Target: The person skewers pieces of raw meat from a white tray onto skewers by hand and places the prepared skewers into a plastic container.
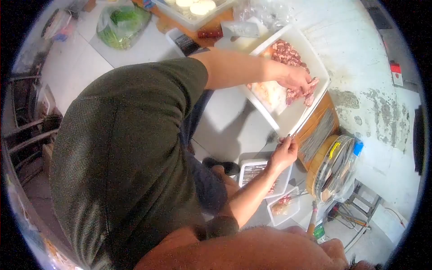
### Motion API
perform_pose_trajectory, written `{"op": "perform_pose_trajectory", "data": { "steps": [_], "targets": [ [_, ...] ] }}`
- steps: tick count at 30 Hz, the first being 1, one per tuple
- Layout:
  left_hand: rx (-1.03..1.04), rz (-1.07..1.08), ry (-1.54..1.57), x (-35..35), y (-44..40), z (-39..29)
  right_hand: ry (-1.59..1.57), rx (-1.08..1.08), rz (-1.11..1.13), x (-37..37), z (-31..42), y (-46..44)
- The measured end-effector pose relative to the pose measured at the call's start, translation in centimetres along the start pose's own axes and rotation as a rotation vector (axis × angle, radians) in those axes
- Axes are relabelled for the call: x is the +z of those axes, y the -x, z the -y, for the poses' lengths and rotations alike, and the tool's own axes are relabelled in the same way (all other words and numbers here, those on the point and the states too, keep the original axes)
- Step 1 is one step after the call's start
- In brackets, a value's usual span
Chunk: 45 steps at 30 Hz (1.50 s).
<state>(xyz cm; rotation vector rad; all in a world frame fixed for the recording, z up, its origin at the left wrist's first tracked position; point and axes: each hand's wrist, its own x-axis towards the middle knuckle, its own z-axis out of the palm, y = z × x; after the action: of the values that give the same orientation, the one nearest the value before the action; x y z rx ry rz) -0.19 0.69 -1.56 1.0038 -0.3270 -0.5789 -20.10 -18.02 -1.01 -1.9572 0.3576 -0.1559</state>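
Observation:
My left hand (294,78) is closed on a piece of raw meat (310,92) over the right side of a white tray (321,58). More cut red meat (285,51) lies heaped in that tray, beside paler pieces (272,94). Below the tray's near corner, my right hand (284,153) pinches a thin skewer (302,120). The skewer points up towards the meat at my left fingers; whether its tip is inside the meat is too small to tell.
Loose skewers (317,137) lie on a wooden board beside a round container (335,168). Smaller white trays (282,184) stand below. A cleaver (243,29), bagged greens (123,27) and a tub of round white items (191,20) are at the top. A wall (369,67) borders the right.

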Motion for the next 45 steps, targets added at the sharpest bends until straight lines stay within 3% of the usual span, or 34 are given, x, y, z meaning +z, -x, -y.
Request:
{"op": "perform_pose_trajectory", "data": {
  "steps": [8,14,23,26,29,38,45],
  "targets": [
    [0.036,0.012,0.006,-0.1,-0.2,0.3,0.025,-0.006,-0.002,0.0,-0.2,-0.1],
    [-0.051,-0.016,-0.004,-0.5,-0.5,0.4,-0.038,-0.014,0.001,0.1,-1.0,-0.5],
    [0.050,-0.067,-0.172,-1.4,-2.4,2.1,0.036,0.004,-0.008,0.4,-0.4,-0.3],
    [0.087,-0.099,-0.102,-0.7,-1.8,1.6,0.008,0.022,-0.003,0.5,-0.3,-0.2],
    [0.031,0.021,-0.123,-0.3,-0.5,0.0,0.000,0.018,-0.004,0.5,-0.2,-0.1],
    [0.050,-0.035,-0.014,-0.7,-1.0,0.9,0.088,0.007,-0.024,0.5,0.2,0.0],
    [0.083,-0.021,-0.062,-0.9,-1.6,1.3,-0.025,0.032,-0.005,0.5,-0.3,-0.4]
  ]
}}
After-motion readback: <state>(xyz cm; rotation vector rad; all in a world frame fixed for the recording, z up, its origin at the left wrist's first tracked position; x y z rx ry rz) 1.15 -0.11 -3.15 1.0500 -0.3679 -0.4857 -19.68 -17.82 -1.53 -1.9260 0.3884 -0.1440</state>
